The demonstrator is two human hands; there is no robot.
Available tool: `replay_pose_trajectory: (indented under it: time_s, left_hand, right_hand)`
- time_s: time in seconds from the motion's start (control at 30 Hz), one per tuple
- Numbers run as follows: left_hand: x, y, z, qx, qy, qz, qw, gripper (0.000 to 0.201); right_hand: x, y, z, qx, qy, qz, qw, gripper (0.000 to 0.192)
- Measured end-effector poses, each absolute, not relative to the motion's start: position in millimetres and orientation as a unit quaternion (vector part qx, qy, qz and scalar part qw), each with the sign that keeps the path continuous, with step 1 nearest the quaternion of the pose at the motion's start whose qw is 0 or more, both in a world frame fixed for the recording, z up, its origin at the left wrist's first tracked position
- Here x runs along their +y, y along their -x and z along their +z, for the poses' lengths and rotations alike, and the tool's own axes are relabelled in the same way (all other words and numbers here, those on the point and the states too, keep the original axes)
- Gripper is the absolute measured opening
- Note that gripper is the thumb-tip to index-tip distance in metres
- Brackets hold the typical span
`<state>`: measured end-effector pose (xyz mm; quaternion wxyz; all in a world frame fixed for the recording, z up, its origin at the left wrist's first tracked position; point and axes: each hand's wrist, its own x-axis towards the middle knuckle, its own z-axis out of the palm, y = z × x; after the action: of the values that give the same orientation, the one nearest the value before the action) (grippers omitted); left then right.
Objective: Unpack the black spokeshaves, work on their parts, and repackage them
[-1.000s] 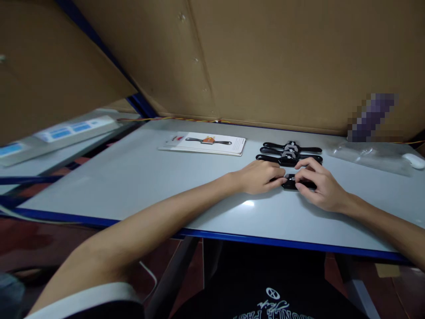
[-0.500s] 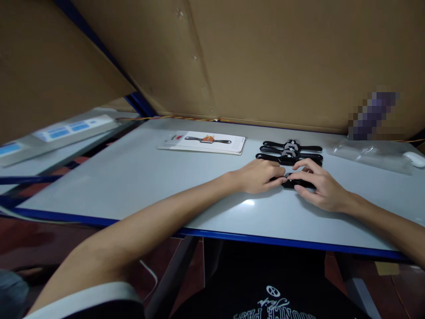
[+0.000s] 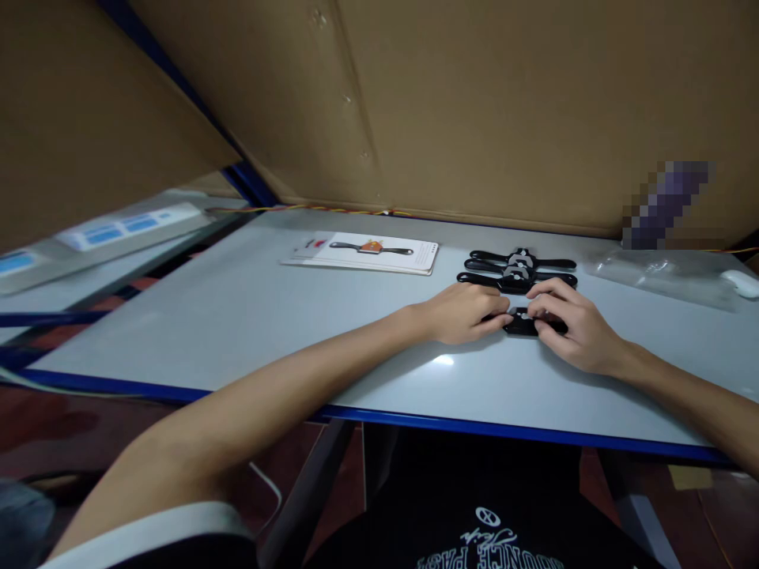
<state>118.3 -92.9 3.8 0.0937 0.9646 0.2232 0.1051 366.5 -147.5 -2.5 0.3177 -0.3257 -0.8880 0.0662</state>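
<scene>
A small black tool (image 3: pixel 522 324) with a metal middle lies flat on the grey table (image 3: pixel 249 316). My left hand (image 3: pixel 466 312) covers its left end and my right hand (image 3: pixel 566 324) covers its right end, fingers pinching near the middle. Just behind my hands lie two more black two-handled tools (image 3: pixel 517 270), one behind the other.
A white printed card (image 3: pixel 368 254) showing the same tool lies at the back left. A crumpled clear plastic bag (image 3: pixel 658 273) and a white object (image 3: pixel 740 283) sit at the back right. Cardboard walls (image 3: pixel 474 103) enclose the table; its blue front edge (image 3: pixel 474 427) is near me.
My right-hand fingers have shifted slightly on the black tool. Both hands stay on it in the same spot.
</scene>
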Motion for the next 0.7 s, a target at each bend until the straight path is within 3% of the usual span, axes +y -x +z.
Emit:
replay_pose_trajectory:
  time_s: [0.13,0.7]
  left_hand:
    - [-92.8,-117.9,3.3,0.219,-0.965,0.106,0.097,0.036]
    - [-92.7,-119.0,3.5,0.22,-0.965,0.11,0.084,0.037]
  right_hand:
    - [-147.9,-367.1,-3.4,-0.91,0.29,0.054,0.291,0.016]
    - [-146.9,-366.4,-3.0,-0.874,0.352,0.052,0.33,0.016]
